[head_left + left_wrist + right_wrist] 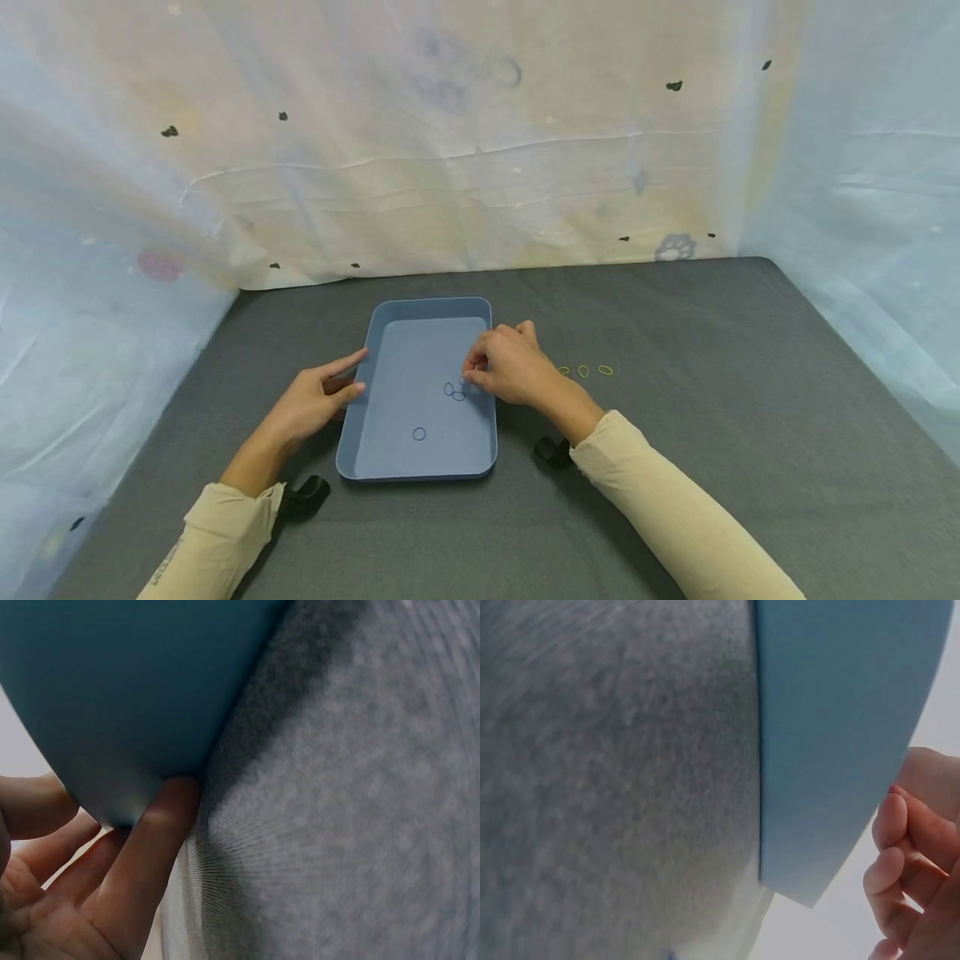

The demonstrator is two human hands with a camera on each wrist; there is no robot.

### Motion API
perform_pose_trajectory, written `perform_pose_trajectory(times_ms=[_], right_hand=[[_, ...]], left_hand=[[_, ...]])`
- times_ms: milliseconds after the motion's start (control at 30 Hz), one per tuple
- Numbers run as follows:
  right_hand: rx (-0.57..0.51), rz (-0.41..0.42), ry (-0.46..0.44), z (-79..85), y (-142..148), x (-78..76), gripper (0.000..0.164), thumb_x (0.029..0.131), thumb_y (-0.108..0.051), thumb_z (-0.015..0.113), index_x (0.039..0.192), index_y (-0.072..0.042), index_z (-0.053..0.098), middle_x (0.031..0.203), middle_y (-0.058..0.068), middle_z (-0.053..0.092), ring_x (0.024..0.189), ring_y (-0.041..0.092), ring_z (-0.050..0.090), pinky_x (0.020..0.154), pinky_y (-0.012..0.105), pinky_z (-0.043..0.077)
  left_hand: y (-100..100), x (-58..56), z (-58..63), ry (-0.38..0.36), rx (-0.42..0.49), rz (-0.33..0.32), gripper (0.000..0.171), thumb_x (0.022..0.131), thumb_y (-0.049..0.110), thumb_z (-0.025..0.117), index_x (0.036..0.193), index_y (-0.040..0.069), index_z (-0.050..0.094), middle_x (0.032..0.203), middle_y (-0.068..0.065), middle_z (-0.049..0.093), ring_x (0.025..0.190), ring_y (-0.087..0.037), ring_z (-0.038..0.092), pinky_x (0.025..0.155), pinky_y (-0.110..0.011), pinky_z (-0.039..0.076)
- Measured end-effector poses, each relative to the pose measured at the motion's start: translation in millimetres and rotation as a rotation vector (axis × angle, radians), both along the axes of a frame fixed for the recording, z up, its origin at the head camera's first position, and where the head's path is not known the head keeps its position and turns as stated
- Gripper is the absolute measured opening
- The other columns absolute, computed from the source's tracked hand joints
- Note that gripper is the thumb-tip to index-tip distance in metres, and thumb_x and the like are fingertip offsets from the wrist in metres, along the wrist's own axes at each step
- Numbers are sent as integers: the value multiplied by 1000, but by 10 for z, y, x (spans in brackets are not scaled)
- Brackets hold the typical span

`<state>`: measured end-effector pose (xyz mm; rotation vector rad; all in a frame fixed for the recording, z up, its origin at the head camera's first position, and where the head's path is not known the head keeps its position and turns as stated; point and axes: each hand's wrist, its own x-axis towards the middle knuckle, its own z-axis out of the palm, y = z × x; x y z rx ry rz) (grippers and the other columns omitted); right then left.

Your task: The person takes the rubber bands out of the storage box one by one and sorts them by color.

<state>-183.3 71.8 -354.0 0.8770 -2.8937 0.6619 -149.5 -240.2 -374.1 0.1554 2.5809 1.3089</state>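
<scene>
A blue-grey tray (420,458) lies on the table. At its left side the left hand (309,402) grips the wall; in the left wrist view one finger (146,847) presses low on the outer face while another digit reaches the rim. Over the tray's right side, the right hand (510,367) has thumb and fingertips drawn together at a small blue rubber band (462,381), partly hidden by them. Two more blue bands lie close by, one of them a blue band (458,397), and a separate dark-blue band (419,434) rests nearer the front.
Right of the tray, partly behind the right wrist, are yellow rubber bands (583,372) in a row on the dark grey tablecloth (712,433). Patterned fabric (465,200) hangs along the back and both sides. Black wrist mounts (306,498) sit under the forearms.
</scene>
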Motion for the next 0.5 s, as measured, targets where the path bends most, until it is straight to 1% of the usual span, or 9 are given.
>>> perform_pose_trajectory(times_ms=[167,333,433,500], right_hand=[[-36,-11,5,40,105,69,6,89,-28,77,83,-27,78,78,-14,63,82,10,52,82,38,30],[-99,-29,14,92,243,144,5,89,-26,77,85,-25,79,79,-13,65,82,12,54,84,37,34],[-126,-45,15,112,331,186,4,89,-25,76,88,-24,80,80,-11,66,83,15,57,86,38,37],[-134,-60,12,120,390,213,4,89,-24,76,89,-23,80,80,-11,65,82,15,58,85,36,40]], left_hand=[[-17,1,-17,0,-22,9,62,101,28,59,157,26,31,155,-28,37,139,-44,45,93,-51,56],[-8,-5,-13,-10,-42,25,62,101,28,59,157,27,31,155,-29,37,138,-45,45,94,-52,56],[15,-4,-5,-5,-35,21,62,102,26,59,157,26,31,154,-30,37,138,-46,45,93,-52,56],[30,-4,-3,-3,-33,18,62,102,26,59,157,26,31,154,-31,37,137,-46,45,93,-51,57]])
